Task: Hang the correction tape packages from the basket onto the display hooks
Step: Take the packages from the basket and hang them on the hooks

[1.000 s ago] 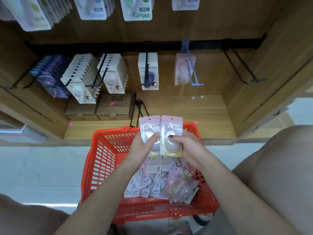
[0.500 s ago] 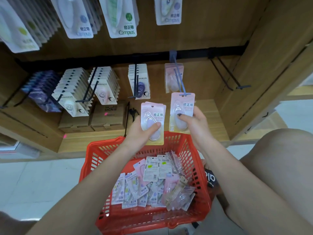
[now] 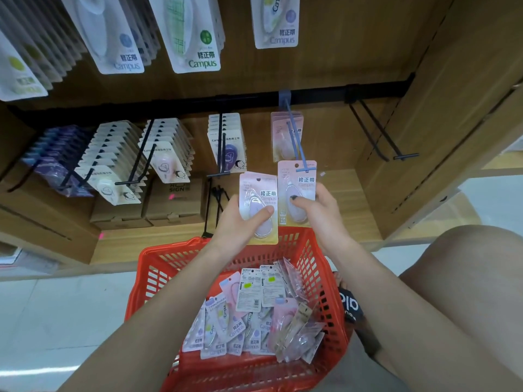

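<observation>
My right hand point(image 3: 317, 210) grips a pink correction tape package point(image 3: 297, 179) and holds its top edge against the tip of the blue display hook point(image 3: 295, 140). A few matching pink packages point(image 3: 283, 137) hang further back on that hook. My left hand point(image 3: 240, 219) grips a second pink package point(image 3: 257, 199) just left of the first, above the red basket point(image 3: 325, 278). Several more correction tape packages point(image 3: 249, 315) lie loose in the basket's bottom.
Left of the blue hook, black hooks carry a purple-tape pack row point(image 3: 226, 142) and fuller white rows point(image 3: 167, 148), point(image 3: 113, 159). An empty black hook point(image 3: 382, 134) juts out at the right. Cardboard boxes point(image 3: 147, 205) sit on the shelf. Larger Campus packs point(image 3: 192, 32) hang above.
Both hands have lifted from the basket toward the shelf. My right hand has carried its package up to the blue hook's tip; my left keeps its package a little lower.
</observation>
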The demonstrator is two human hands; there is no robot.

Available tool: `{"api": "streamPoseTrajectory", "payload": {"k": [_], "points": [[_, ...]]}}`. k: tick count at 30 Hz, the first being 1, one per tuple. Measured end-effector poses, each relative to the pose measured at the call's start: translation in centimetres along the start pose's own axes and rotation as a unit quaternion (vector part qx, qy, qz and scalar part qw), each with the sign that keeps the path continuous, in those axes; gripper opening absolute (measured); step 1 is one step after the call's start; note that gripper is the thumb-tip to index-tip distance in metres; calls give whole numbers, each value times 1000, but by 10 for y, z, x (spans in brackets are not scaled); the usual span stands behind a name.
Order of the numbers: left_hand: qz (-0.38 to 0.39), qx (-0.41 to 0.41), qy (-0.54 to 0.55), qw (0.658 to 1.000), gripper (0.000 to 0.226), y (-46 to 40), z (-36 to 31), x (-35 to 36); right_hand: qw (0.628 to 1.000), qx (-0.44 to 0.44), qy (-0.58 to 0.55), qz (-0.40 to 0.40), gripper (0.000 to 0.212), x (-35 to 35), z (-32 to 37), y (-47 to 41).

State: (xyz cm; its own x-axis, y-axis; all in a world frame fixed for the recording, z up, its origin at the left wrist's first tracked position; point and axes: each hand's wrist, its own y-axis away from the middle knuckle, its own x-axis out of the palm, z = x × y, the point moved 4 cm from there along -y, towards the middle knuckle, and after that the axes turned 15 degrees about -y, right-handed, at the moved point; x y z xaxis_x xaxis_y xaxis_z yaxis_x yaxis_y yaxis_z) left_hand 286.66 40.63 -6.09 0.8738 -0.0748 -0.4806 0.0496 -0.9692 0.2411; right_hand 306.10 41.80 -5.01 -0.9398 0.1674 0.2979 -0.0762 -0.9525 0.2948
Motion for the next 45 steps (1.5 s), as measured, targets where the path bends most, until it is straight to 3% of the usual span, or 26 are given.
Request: {"api": "streamPoseTrajectory", "payload": {"k": [7, 15, 17, 19, 20, 21, 23, 24, 29, 32, 38, 45], "points": [[-3, -13, -9, 1000, 66, -5, -2, -1, 1000, 1, 4, -13, 27, -2, -5, -8], [-10, -42, 6, 999, 89, -3, -2, -5, 995, 80, 36, -49, 19, 3, 9, -54], [-11, -49, 13, 999, 96, -2, 0, -5, 993, 93, 15, -65, 33, 8, 18, -69], [-6, -57, 21, 998, 106, -2, 1, -3, 991, 107, -26, -70, 69, 14, 23, -84], [-6, -56, 23, 998, 104, -2, 1, -3, 991, 112, -37, -68, 72, 18, 25, -91], [-10, -51, 24, 998, 95, -2, 1, -2, 991, 113, -42, -63, 60, 21, 27, -94], [-14, -48, 22, 999, 75, -3, -1, -2, 989, 121, -52, -67, 15, 24, 31, -98], [-15, -47, 23, 999, 74, -4, -1, -1, 988, 130, -53, -70, 8, 25, 31, -99], [-15, -47, 30, 998, 70, -5, -6, -1, 985, 156, -28, -73, 19, 24, 23, -94], [-26, -49, 19, 998, 62, -4, -7, -1, 982, 169, -24, -81, 55, 19, 14, -73], [-64, -53, -20, 996, 48, -1, -12, 0, 971, 218, -46, 83, 35, 30, -13, -3], [-97, -50, -37, 993, 44, 0, -19, 4, 982, 162, -27, 98, 28, 27, -17, 16]]}}
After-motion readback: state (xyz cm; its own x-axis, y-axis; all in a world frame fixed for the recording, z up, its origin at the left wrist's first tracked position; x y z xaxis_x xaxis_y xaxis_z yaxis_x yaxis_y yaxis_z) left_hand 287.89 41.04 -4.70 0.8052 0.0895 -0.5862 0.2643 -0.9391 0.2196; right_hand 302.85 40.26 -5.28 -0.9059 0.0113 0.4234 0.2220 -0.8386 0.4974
